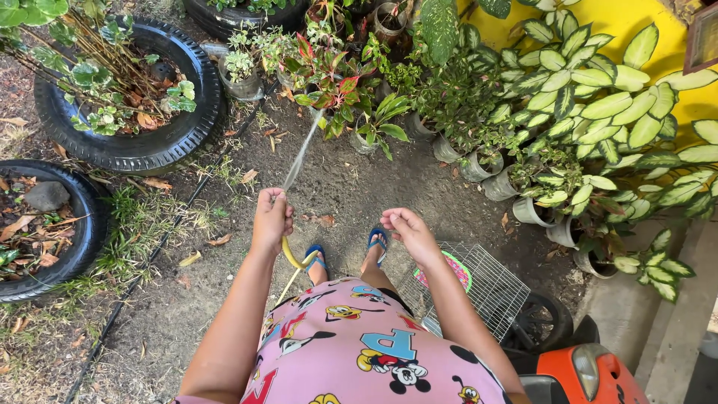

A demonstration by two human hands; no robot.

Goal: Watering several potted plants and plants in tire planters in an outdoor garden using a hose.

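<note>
My left hand (271,218) is closed around the end of a yellow hose (293,259), which loops down past my leg. A thin jet of water (301,153) shoots from the hose end toward the potted plants with red and green leaves (329,78). My right hand (407,228) hovers to the right of it, fingers loosely curled, holding nothing. Below are my feet in blue flip-flops (378,241) on bare soil.
Two tyre planters, one at upper left (161,146) and one at far left (86,239). A row of grey pots (497,185) with variegated plants lines the yellow wall. A wire rack (486,288) and an orange vehicle part (591,370) sit at my right. A black pipe (142,265) crosses the ground.
</note>
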